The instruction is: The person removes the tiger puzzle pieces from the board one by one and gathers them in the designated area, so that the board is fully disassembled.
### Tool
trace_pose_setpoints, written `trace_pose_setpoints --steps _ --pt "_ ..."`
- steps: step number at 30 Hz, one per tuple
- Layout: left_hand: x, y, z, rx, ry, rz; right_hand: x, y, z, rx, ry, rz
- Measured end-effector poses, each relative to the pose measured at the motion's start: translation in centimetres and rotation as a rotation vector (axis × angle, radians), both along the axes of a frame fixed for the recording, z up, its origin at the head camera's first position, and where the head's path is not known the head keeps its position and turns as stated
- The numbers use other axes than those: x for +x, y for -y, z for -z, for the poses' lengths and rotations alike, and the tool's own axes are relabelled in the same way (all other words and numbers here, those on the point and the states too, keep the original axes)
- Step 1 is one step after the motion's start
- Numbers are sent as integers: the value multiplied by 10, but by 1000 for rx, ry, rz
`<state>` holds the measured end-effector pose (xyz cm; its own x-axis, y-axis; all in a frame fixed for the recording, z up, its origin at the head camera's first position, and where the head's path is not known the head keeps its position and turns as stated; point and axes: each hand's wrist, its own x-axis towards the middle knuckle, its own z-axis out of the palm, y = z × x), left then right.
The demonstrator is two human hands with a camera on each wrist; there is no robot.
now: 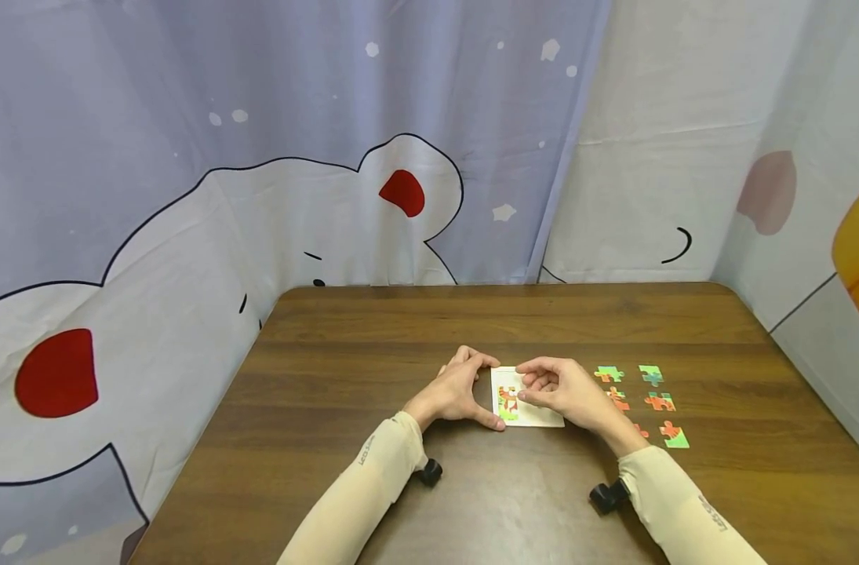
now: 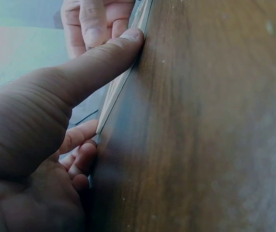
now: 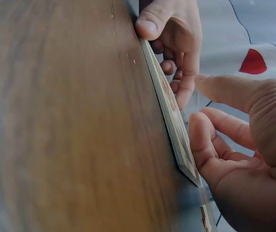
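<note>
A white puzzle board (image 1: 540, 419), shaped like a shallow tray, lies flat on the table. Inside its left part sits a red, green and white puzzle section (image 1: 507, 402). My left hand (image 1: 460, 388) holds the board's left side, thumb at the near left corner and a fingertip at the far left corner. Over the board's right half hovers my right hand (image 1: 573, 392), fingers bent. In the right wrist view its thumb and forefinger stand apart with nothing seen between them, and its other fingers are close to the board's edge (image 3: 169, 116). This hand hides part of the board.
Several loose jigsaw pieces (image 1: 660, 402) lie to the right of the board in rough rows, some partly behind my right hand and wrist. The brown wooden table (image 1: 316, 377) ends at a patterned curtain (image 1: 316, 212) at the back and sides.
</note>
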<state>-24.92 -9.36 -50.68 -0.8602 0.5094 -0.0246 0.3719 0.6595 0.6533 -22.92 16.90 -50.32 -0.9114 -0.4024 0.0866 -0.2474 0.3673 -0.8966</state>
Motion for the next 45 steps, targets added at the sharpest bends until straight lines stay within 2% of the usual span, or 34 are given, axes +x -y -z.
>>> trace_pose_setpoints --steps 7,16,25,28,33,37,45 --pt "0 -1 -2 7 -1 1 1 3 5 87 -50 15" --pt "-1 1 1 -1 -22 24 4 10 7 181 -136 37" --pt "-1 5 2 44 -28 54 5 10 8 170 -121 34" --pt "-4 4 8 47 -55 40 4 10 9 153 -110 25" --pt "-9 0 19 52 -57 4 4 9 9 102 -61 19" --pt "-10 -1 20 52 -54 -1 3 7 10 77 -51 21" --pt "-9 -1 20 51 -46 -1 2 10 13 79 -85 45"
